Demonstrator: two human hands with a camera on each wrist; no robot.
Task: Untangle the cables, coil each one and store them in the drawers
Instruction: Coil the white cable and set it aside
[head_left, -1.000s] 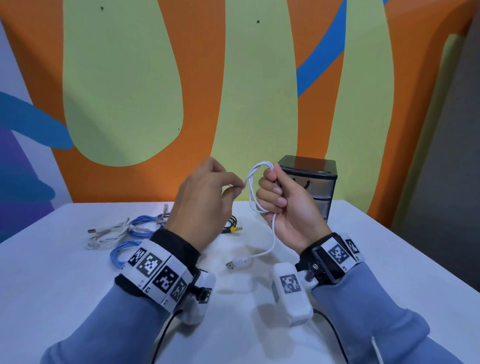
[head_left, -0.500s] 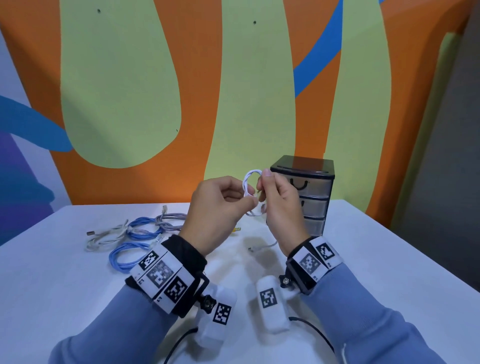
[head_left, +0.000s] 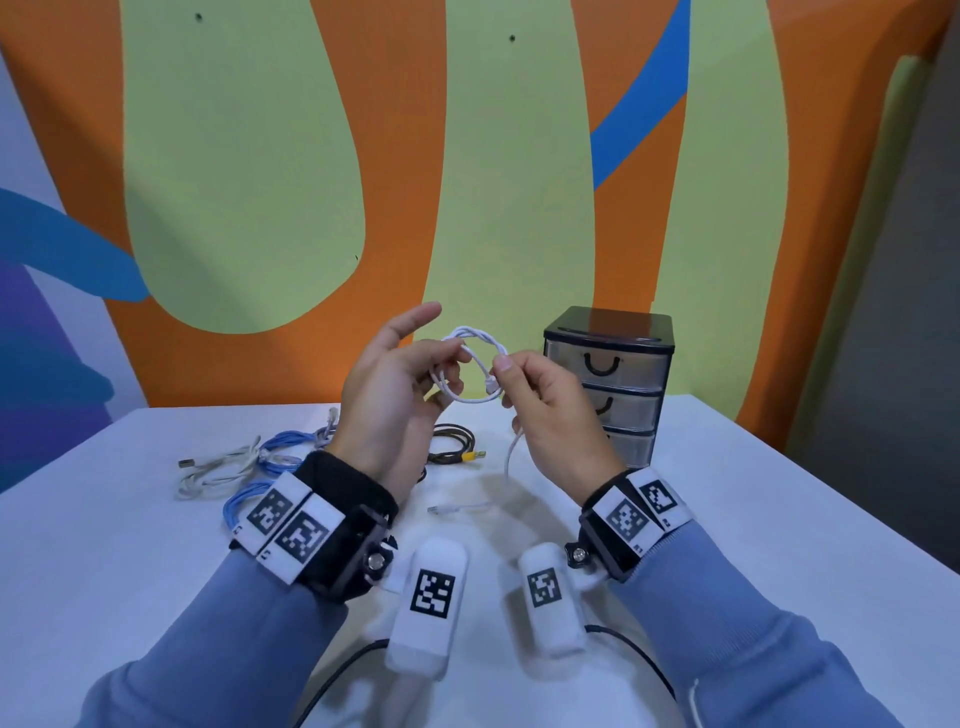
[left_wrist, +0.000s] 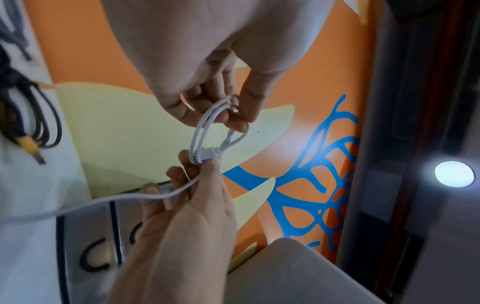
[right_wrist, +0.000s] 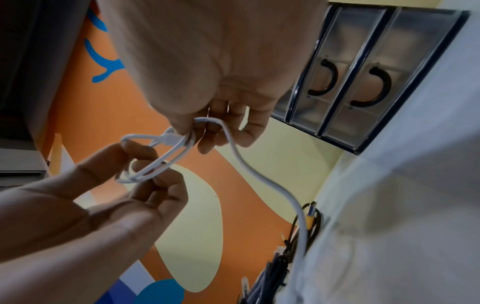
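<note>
The white table (head_left: 156, 571) carries everything here, so biggest first. Toward its far right corner sits the drawer unit (head_left: 608, 384), black frame, three see-through drawers, all pushed in. The fronts are frosted enough that nobody could say for sure what's inside; nothing obvious shows through in the right wrist view.

Near the far left edge there's a loose heap: the blue cable (head_left: 270, 457) looped up with a grey cable (head_left: 218, 467), touching each other. Around the middle of the far edge lies the black cable (head_left: 452, 441), roughly coiled, with a yellow plug sticking out.

Then the white cable (head_left: 475, 369), held up in the air above the table's middle, wound into a small ring of a few turns. The left hand (head_left: 395, 384) has its thumb and curled fingers pinching the ring's left side, index finger sticking out straight. The right hand (head_left: 550, 415) pinches the ring's right side right at the connector, and the leftover tail drops down onto the table.
</note>
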